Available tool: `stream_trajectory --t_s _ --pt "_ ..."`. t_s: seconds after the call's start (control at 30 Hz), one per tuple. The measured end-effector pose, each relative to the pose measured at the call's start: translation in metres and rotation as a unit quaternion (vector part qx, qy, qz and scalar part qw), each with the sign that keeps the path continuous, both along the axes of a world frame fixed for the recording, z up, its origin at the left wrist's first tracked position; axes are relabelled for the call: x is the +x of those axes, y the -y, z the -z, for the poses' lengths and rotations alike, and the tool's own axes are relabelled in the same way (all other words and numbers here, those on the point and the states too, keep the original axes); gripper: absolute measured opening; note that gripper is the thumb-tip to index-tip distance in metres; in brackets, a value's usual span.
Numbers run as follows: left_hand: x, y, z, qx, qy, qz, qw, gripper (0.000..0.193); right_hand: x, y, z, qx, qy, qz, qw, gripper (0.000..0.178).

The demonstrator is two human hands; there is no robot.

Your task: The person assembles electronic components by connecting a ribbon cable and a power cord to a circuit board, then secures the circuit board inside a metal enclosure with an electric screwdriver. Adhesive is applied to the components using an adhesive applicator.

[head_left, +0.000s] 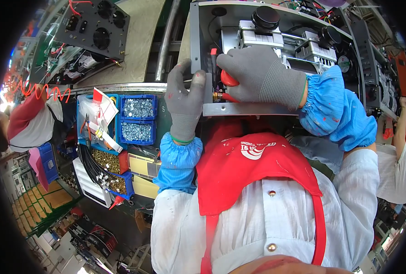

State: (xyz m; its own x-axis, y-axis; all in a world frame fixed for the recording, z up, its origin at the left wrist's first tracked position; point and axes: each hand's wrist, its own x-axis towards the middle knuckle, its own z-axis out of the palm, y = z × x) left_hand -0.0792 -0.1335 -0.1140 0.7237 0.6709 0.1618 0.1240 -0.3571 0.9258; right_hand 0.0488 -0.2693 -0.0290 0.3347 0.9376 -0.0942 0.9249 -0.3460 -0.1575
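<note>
In front of me lies an open grey metal case with silver blocks and black round parts inside. My right hand, in a grey glove, is closed round a red-handled tool in the case's near left corner. The glove covers most of the tool, so its exact kind is hidden. Just beyond the fingers stands a red-tipped part along the left wall. My left hand, gloved too, rests against the outside of that wall, fingers and thumb apart.
Blue bins of small metal hardware and a bin of brass fittings stand at left, beside black cables. Farther left sits a black unit with fans. Other people are at both sides; a metal bar runs beyond my left hand.
</note>
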Motion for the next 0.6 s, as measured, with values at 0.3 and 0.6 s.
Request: stream_trajectory --t_s 0.3,0.6 --pt "0.001 0.002 0.003 -0.012 0.018 -0.001 1.0 0.043 0.003 0.004 0.001 0.033 -0.01 -0.024 0.999 0.035" --pt "0.001 0.004 0.001 -0.012 0.007 -0.011 1.0 0.042 0.002 0.001 0.001 -0.017 -0.004 -0.019 1.0 0.038"
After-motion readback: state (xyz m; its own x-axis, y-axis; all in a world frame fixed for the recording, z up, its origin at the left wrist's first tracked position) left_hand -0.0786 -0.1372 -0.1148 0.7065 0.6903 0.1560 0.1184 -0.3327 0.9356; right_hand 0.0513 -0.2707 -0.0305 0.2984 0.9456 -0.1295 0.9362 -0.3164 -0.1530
